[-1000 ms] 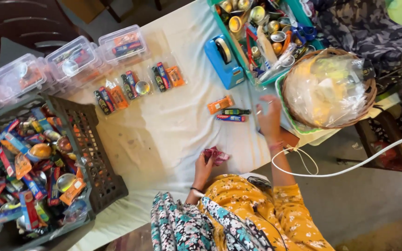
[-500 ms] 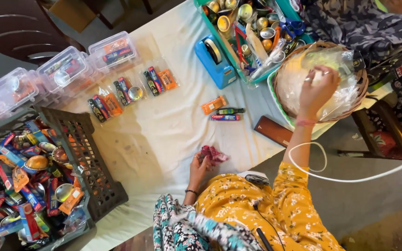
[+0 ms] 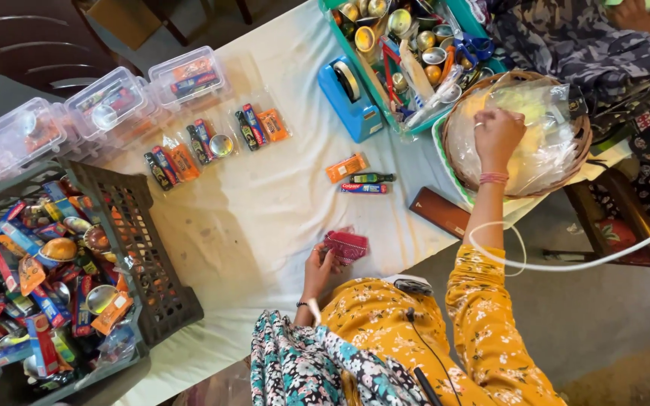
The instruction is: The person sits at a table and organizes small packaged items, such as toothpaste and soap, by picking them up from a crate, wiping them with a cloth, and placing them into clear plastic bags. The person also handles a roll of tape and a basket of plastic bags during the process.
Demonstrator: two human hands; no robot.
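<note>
My left hand [image 3: 319, 269] rests on the white tablecloth [image 3: 265, 218] near its front edge and holds a small red pouch [image 3: 347, 244] by one end. My right hand [image 3: 498, 135] is stretched out to the right, inside a round wicker basket [image 3: 582, 146]. Its fingers are curled on a clear plastic bag [image 3: 543, 154] lying in the basket. Between the two hands lie an orange packet [image 3: 347, 167], a dark green tube [image 3: 374, 178] and a red-and-blue toothpaste box [image 3: 363, 188].
A black crate [image 3: 141, 248] full of small packets stands at the left. Clear lidded boxes [image 3: 107, 98] and filled clear bags [image 3: 205, 143] line the back. A blue tape dispenser [image 3: 347, 94], a teal tray [image 3: 385, 94] of metal cups and a brown case [image 3: 439, 212] sit to the right.
My right hand left the tablecloth by the three small items and reached right into the wicker basket, where it now grips plastic. My left hand stayed with the red pouch.
</note>
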